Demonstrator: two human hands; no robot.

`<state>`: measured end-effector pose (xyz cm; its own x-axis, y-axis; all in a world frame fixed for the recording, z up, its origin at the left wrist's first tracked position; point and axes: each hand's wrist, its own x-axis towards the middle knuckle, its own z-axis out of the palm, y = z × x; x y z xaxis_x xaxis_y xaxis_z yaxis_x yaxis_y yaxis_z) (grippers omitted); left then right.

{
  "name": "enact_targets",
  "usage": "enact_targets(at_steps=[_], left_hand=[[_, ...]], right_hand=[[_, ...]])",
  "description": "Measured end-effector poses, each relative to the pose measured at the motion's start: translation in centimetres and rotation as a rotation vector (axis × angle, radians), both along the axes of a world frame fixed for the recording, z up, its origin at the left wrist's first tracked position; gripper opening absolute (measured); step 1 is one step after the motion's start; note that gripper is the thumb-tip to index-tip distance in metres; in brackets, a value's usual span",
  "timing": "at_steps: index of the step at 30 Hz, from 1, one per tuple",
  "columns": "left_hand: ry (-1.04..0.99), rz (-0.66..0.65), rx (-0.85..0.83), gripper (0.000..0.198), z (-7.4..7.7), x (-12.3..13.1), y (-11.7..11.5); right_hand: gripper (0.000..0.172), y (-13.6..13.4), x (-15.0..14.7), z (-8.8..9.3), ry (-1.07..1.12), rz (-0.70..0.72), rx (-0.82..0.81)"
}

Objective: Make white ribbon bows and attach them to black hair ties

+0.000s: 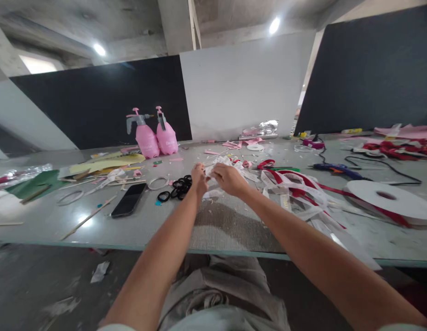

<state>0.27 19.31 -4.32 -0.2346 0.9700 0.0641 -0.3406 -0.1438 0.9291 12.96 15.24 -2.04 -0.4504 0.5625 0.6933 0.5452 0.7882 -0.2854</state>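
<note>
Close together over the middle of the table, my left hand (200, 179) and my right hand (230, 178) have their fingers pinched. A bit of white ribbon (209, 170) shows between the fingertips, partly hidden by them. Just behind, more white ribbon lies in a loose heap (224, 159) with some red and pink bits. Black hair ties (181, 186) are bunched left of my left hand. To the right of my right hand, red and white ribbons (296, 186) tangle on the tabletop.
A phone (129, 200) and pink spray bottles (147, 140) are on the left. At right are a ribbon spool (389, 195), a blue glue gun (337, 170) and its black cord. Panels stand behind the table (234, 234), whose front edge is near my lap.
</note>
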Motion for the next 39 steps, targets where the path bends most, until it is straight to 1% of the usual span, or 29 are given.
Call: enact_targets(at_steps=[1, 2, 4, 6, 9, 12, 15, 17, 19, 21, 24, 28, 30, 32, 37, 39], left_hand=[[-0.013, 0.026, 0.003, 0.023, 0.1, -0.5, 0.2], [-0.026, 0.018, 0.047, 0.023, 0.2, -1.0, 0.2], [-0.033, -0.039, 0.135, 0.025, 0.3, -1.5, 0.1], [-0.024, -0.096, 0.203, 0.025, 0.3, -1.5, -0.1], [0.0, -0.121, 0.222, 0.026, 0.1, -1.0, -0.4], [0.079, -0.119, 0.233, 0.034, -0.1, -0.8, -0.5], [0.137, -0.143, 0.274, 0.039, -0.1, -1.0, -0.9], [0.145, -0.216, 0.299, 0.04, 0.0, -1.0, -1.2], [0.196, -0.296, 0.311, 0.043, 0.1, -0.7, -1.4], [0.293, -0.32, 0.315, 0.044, 0.0, -0.5, -1.5], [0.389, -0.275, 0.312, 0.042, -0.2, -0.4, -1.2], [0.438, -0.185, 0.306, 0.043, -0.4, -0.8, -0.8], [0.446, -0.144, 0.315, 0.045, -0.5, -0.9, -0.8], [0.444, -0.13, 0.326, 0.044, -0.6, -1.0, -0.7], [0.443, -0.085, 0.331, 0.039, -0.7, -0.9, -0.5], [0.418, -0.071, 0.326, 0.04, -0.8, -0.9, -0.4]], right_hand=[[0.024, -0.3, -0.4, 0.1, 0.026, 0.025, 0.014], [0.024, -0.5, -0.8, 0.2, 0.064, 0.032, 0.022], [0.022, -0.4, -1.0, 0.3, 0.17, -0.002, 0.013], [0.019, 0.2, -0.6, 0.0, 0.251, -0.056, -0.041], [0.019, 1.0, 0.5, -0.7, 0.315, -0.085, -0.15], [0.02, 1.4, 1.0, -1.1, 0.385, -0.086, -0.187], [0.02, 1.5, 1.0, -1.1, 0.41, -0.081, -0.207], [0.021, 1.5, 1.0, -1.0, 0.407, -0.087, -0.212], [0.024, 1.5, 1.0, -1.0, 0.398, -0.093, -0.214], [0.027, 1.6, 1.1, -1.0, 0.383, -0.098, -0.223], [0.029, 1.8, 1.3, -1.2, 0.332, -0.117, -0.265], [0.024, 2.2, 1.3, -1.6, 0.289, -0.102, -0.318], [0.026, 2.3, 1.3, -1.7, 0.285, -0.072, -0.351], [0.029, 2.4, 1.2, -1.7, 0.283, -0.05, -0.37], [0.03, 2.4, 1.1, -1.7, 0.263, -0.042, -0.367], [0.029, 2.3, 1.0, -1.7, 0.244, -0.034, -0.365]])
